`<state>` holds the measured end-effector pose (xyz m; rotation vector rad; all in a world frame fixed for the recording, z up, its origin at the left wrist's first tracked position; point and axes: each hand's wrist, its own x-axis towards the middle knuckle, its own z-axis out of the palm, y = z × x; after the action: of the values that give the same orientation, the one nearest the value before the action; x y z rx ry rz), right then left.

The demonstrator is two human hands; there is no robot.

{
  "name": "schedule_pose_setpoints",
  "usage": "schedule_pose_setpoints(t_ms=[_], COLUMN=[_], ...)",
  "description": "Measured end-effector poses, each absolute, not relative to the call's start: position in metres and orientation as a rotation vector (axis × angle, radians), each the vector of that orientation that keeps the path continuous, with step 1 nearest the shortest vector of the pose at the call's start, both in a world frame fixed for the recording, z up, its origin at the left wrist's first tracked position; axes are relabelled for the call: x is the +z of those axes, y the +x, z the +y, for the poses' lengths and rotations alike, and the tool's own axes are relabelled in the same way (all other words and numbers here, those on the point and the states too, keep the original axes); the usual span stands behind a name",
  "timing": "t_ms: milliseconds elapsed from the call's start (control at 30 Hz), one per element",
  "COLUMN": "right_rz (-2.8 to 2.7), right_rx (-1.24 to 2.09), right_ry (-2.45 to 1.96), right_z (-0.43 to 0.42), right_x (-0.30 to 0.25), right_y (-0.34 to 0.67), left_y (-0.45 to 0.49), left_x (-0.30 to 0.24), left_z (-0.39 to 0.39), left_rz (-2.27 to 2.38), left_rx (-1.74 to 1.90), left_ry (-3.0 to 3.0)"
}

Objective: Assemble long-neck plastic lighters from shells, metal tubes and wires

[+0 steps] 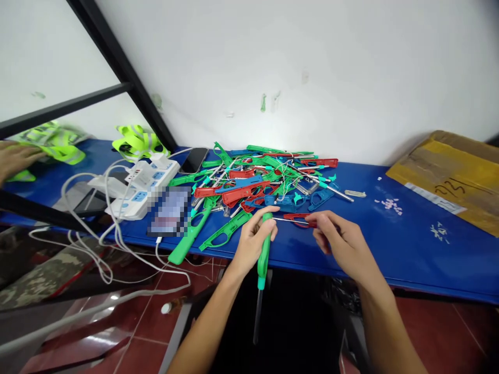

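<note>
My left hand [251, 241] is closed around a green long-nosed lighter [264, 259], its dark metal tube pointing down toward my lap. Pinched in my right hand [345, 244] is a thin metal shaft, apparently a screwdriver [296, 222], whose handle is mostly covered by my fingers. Its far end meets the lighter near my left thumb; the exact contact is hidden. Just beyond the shaft lies a red lighter shell half [302, 216]. Behind both hands spreads a pile of green, red and blue lighter shells [245, 192], mixed with metal tubes and white wires.
A phone with a blurred screen [170, 212] and a white power strip [150, 189] with tangled cables are on the left. A cardboard box [452, 179] stands at right, near small pink pieces [390, 205]. Another person's hand [19, 158] shows by yellow reflective straps [62, 148].
</note>
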<state>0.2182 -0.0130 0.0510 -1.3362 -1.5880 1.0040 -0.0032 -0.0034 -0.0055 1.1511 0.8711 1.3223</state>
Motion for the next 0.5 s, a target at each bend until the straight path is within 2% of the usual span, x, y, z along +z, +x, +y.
schedule_pose_setpoints(t_ms=[167, 500], right_rz=[-1.479, -1.497], right_rx=[1.159, 1.056], right_ry=[-1.211, -1.089], right_z=[-0.005, 0.002], right_x=[0.044, 0.025], right_y=[0.218, 0.229], left_y=[-0.003, 0.0], left_x=[-0.005, -0.005], left_z=[-0.006, -0.006], left_rz=[0.88, 0.917], left_rx=[1.296, 1.242], left_ry=[1.178, 1.225])
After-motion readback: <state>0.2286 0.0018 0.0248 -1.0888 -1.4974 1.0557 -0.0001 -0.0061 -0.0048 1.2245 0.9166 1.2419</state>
